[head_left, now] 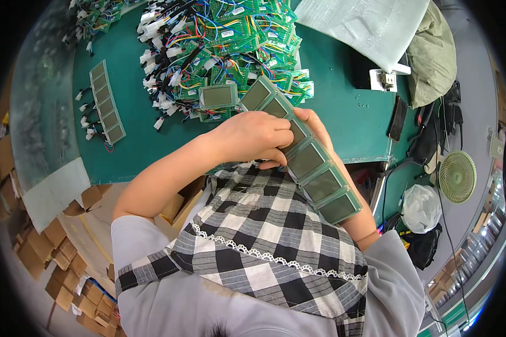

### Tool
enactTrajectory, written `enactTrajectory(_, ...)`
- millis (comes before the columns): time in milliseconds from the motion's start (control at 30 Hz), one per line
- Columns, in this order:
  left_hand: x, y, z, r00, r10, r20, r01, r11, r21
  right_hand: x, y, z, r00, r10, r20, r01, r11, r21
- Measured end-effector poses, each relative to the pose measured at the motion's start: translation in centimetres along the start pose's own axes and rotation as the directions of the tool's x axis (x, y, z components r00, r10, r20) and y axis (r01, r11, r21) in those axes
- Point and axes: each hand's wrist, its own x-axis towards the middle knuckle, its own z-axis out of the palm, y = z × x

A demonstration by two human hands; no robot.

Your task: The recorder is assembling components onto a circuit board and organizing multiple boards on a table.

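A long strip of green circuit boards with several grey display screens [306, 159] is held slantwise above my lap. My right hand [315, 126] grips its right side, thumb at the edge, with the other fingers hidden behind the strip. My left hand [258, 136] is closed over the strip's left edge, fingers curled against the screens; whatever lies between the fingertips is hidden. Just beyond my left hand, a single board with a grey screen [218, 96] lies against a heap of wired green circuit boards [230, 45].
Another screen strip with wires [107, 102] lies on the green table [135, 154] at left. White foam sheeting [365, 25] covers the far right, near a dark phone [397, 119]. A small green fan [457, 176] and a plastic bag [421, 208] are farther right. Cardboard boxes [56, 253] fill the lower left.
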Motion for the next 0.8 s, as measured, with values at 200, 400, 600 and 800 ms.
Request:
enactTrajectory(200, -1.0, 0.9, -0.9, 0.994, -0.103, 0.037, 0.104, 0.994, -0.022, 0.6, 0.1, 0.2, 0.999, 0.034, -0.021, -0.035, 0.998, -0.042)
enactTrajectory(400, -1.4, 0.8, -0.9, 0.999, -0.011, 0.031, 0.009, 0.997, 0.072, 0.1, 0.5, 2.2, 0.991, -0.093, -0.092, 0.067, 0.965, -0.252)
enactTrajectory(600, -1.4, 0.5, -1.3, 0.998, 0.056, 0.03, -0.059, 0.995, 0.079, 1.0, 0.3, 1.1, 0.997, 0.077, 0.006, -0.077, 0.997, -0.009)
enactTrajectory(800, -0.9, 0.5, -1.9, 0.993, 0.064, 0.096, -0.073, 0.993, 0.095, 1.0, 0.2, 1.1, 0.996, 0.085, -0.027, -0.085, 0.996, 0.023)
